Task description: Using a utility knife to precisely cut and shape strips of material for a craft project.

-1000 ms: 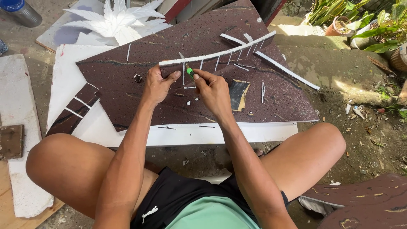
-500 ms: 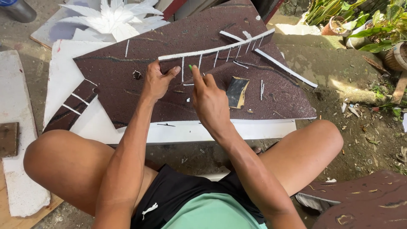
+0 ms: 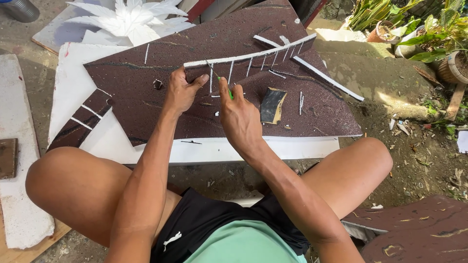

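A large dark brown speckled foam board [image 3: 146, 87] with a white core lies on the ground between my knees. A long curved strip [image 3: 253, 61] with several white slits is cut along its upper part. My left hand [image 3: 180, 92] presses down on the board and pinches the strip's left end. My right hand [image 3: 239, 117] grips a small green-handled cutter [image 3: 229, 92], its tip at a slit in the strip. A folded piece of dark sandpaper [image 3: 272, 104] rests on the board just right of my right hand.
A white foam flower shape [image 3: 129, 19] lies at the top left. White foam sheets [image 3: 73, 87] lie under and left of the board. Another brown board piece [image 3: 419, 229] sits at the lower right. Potted plants [image 3: 438, 34] stand at the top right. Foam scraps litter the ground.
The view shifted slightly. My right hand moved a little up and left along the strip with the cutter; my left hand kept its hold on the strip's end.
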